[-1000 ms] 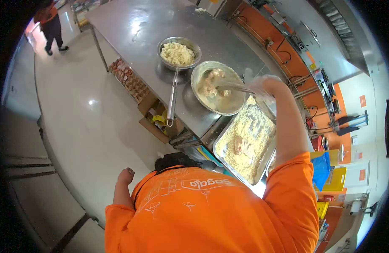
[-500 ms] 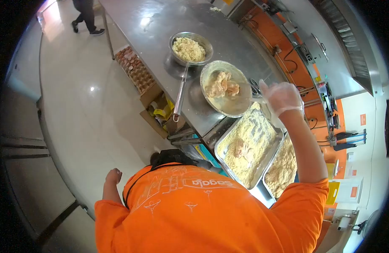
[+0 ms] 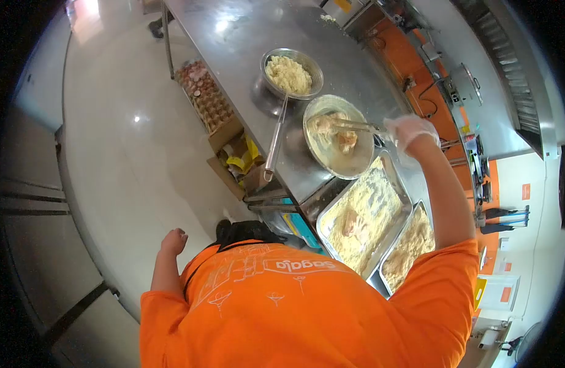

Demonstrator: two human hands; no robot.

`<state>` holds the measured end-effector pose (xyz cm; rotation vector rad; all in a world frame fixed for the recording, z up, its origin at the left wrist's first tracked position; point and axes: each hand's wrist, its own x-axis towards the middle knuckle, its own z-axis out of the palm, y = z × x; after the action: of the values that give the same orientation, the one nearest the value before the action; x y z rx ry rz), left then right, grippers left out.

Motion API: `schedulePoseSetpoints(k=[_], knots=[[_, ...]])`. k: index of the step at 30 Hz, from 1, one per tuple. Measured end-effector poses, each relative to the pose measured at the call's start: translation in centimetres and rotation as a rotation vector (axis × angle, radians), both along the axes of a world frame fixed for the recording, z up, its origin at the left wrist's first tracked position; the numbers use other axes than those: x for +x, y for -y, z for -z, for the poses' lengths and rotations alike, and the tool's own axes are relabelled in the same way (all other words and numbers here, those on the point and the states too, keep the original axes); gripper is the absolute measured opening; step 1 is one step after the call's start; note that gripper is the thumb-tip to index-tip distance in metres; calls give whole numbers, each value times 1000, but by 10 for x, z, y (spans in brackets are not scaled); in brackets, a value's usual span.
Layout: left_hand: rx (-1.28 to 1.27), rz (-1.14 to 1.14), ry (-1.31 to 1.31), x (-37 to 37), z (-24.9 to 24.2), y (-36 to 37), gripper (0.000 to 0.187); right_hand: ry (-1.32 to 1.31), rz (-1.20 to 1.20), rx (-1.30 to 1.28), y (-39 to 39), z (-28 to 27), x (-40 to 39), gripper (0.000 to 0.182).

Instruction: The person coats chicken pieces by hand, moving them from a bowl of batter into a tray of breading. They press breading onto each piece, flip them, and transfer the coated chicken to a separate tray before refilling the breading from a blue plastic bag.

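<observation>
My right hand (image 3: 411, 132), in a clear plastic glove, grips metal tongs (image 3: 356, 126). Their tips reach into a metal bowl (image 3: 341, 165) and sit among battered meat pieces (image 3: 345, 140) in pale batter. Below the bowl, a metal tray (image 3: 322, 216) holds yellowish crumb coating with a single coated piece (image 3: 355, 226) lying on it. Away from the table, my left hand (image 3: 174, 241) hangs over the floor at my side, bare, its fingers curled with nothing showing in them.
A long-handled strainer (image 3: 274, 144) with pale crumbs rests on a bowl on the steel table (image 3: 233, 49). Another tray (image 3: 411, 245) of coating adjoins the first. Egg trays (image 3: 203, 98) and an open cardboard box (image 3: 224, 144) sit below the table's left edge.
My right hand has tilted and the tongs now show across the bowl, among the meat. The view has shifted slightly. The person at the top left has mostly left the picture.
</observation>
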<state>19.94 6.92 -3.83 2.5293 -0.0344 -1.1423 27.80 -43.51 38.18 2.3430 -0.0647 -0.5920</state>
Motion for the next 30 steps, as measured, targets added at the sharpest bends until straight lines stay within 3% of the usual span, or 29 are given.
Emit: schedulePoseSetpoints(k=[3,5,7,10,13,16,18,19,21,22,24,26,30], knots=[[26,-59,-46,-18,4,-17,31,32,150,229,54,19,-19,27],[79,-79,-91,-28,3,-33,32,177,640,583,32,14,-42,20],[136,-103,-128,-36,10,-49,32,318,744,761,60,37,-78,19],[191,-91,-141,-40,28,-67,30,448,459,1090,108,92,-127,25],[203,-81,-151,-19,6,-52,30,463,852,1301,84,112,-143,27],[110,-76,-23,1,-6,-37,30,282,820,1123,93,153,-152,29],[71,-6,4,19,-3,-23,31,553,974,1548,98,175,-166,32],[54,30,17,28,-3,-17,31,573,909,1473,79,159,-163,34],[10,83,79,39,-11,-2,32,230,552,545,12,90,-143,37],[-14,108,109,43,-13,3,32,150,480,347,-1,73,-140,38],[-1,141,107,46,-9,9,32,164,423,119,3,74,-140,40],[3,129,104,43,-23,16,31,226,512,57,6,88,-142,41],[29,134,38,22,3,-7,32,278,452,47,-40,67,-131,43]])
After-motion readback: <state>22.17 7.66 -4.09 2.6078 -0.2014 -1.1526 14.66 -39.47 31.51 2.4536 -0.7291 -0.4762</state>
